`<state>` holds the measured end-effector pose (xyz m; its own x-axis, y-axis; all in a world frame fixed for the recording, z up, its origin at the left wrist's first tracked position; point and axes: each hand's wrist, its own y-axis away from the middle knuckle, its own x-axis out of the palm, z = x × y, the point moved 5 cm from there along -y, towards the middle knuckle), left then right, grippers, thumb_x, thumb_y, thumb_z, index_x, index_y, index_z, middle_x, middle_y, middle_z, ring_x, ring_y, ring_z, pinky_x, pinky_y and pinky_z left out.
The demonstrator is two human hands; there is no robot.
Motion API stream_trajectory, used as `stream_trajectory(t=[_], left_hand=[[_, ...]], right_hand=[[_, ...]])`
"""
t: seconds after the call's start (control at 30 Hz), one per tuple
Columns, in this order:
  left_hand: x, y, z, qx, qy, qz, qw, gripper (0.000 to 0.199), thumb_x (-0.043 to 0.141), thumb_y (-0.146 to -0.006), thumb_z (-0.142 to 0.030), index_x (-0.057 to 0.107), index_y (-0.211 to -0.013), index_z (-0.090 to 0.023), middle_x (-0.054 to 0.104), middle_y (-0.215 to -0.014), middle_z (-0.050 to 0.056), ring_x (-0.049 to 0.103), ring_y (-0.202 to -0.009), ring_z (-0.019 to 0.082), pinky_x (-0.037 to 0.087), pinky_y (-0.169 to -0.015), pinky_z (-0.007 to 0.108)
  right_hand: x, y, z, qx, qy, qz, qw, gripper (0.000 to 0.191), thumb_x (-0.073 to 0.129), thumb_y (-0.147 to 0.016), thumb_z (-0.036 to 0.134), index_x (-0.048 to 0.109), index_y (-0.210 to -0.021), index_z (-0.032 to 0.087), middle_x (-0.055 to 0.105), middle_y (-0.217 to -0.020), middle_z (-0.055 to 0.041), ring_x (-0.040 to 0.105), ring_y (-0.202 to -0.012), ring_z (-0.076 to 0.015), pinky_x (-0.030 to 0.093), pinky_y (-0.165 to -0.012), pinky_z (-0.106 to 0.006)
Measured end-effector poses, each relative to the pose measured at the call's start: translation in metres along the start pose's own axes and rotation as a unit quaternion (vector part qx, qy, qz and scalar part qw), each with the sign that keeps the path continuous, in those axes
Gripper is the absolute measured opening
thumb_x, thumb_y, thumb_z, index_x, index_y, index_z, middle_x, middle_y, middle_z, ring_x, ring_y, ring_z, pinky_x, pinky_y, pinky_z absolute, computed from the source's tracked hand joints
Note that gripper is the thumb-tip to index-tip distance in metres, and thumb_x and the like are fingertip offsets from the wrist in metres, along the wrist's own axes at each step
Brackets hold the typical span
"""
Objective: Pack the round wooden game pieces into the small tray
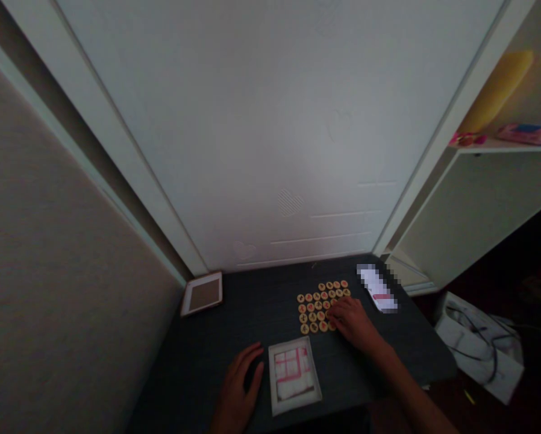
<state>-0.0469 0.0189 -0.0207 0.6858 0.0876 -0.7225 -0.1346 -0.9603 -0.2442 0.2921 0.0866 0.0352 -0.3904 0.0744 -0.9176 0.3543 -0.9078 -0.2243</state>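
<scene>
Round tan Chinese chess pieces (312,316) with red and dark markings lie in near-even rows on the dark table (198,355). My right hand (352,320) reaches over the right side of these rows. Its fingers are bent and close together, with the tips down on a Chinese chess piece at the end of a lower row; some pieces are hidden under the hand. My left hand (243,386) rests beside a shallow white box (273,380), thumb and fingers apart, holding nothing. Inside that box lies a white sheet or bag with pink lines.
At the table's back left lies a framed tablet-like thing (205,293). A phone-like thing (377,288), partly pixelated, is at the right. A white panel (261,150) rises behind the table. On the floor stands a white box (481,349) with dark cables; shelves (509,147) are at right.
</scene>
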Motion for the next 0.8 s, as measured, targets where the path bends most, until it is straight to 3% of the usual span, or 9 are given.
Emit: stream_trajectory(t=[0.17,0.37,0.8], left_hand=[[0.001,0.000,0.000,-0.006,0.001,0.002,1.000,0.029,0.053,-0.096,-0.038,0.065,-0.121,-0.030,0.065,-0.131,0.005,0.062,-0.122,0.026,0.052,-0.104,0.049],[0.001,-0.001,0.001,-0.001,0.001,0.000,1.000,0.028,0.053,-0.095,-0.038,0.066,-0.119,-0.030,0.068,-0.128,0.005,0.064,-0.119,0.026,0.053,-0.103,0.049],[0.000,-0.002,0.002,-0.010,0.001,0.002,1.000,0.028,0.056,-0.094,-0.040,0.066,-0.119,-0.031,0.070,-0.124,0.004,0.065,-0.116,0.026,0.054,-0.101,0.048]], right_hand=[[0.004,-0.017,-0.003,0.001,0.011,0.039,0.999,0.013,0.061,-0.094,0.027,0.073,-0.088,0.024,0.075,-0.093,-0.0037,0.060,-0.100,-0.0241,0.036,-0.090,-0.038],[0.005,-0.023,-0.004,0.007,0.018,0.072,0.997,0.012,0.065,-0.091,0.029,0.073,-0.086,0.024,0.074,-0.091,-0.0032,0.060,-0.100,-0.0231,0.032,-0.090,-0.036],[0.006,-0.025,-0.009,0.041,0.022,0.075,0.996,0.008,0.068,-0.085,0.027,0.073,-0.086,0.022,0.073,-0.091,-0.0046,0.059,-0.098,-0.0248,0.035,-0.085,-0.034]])
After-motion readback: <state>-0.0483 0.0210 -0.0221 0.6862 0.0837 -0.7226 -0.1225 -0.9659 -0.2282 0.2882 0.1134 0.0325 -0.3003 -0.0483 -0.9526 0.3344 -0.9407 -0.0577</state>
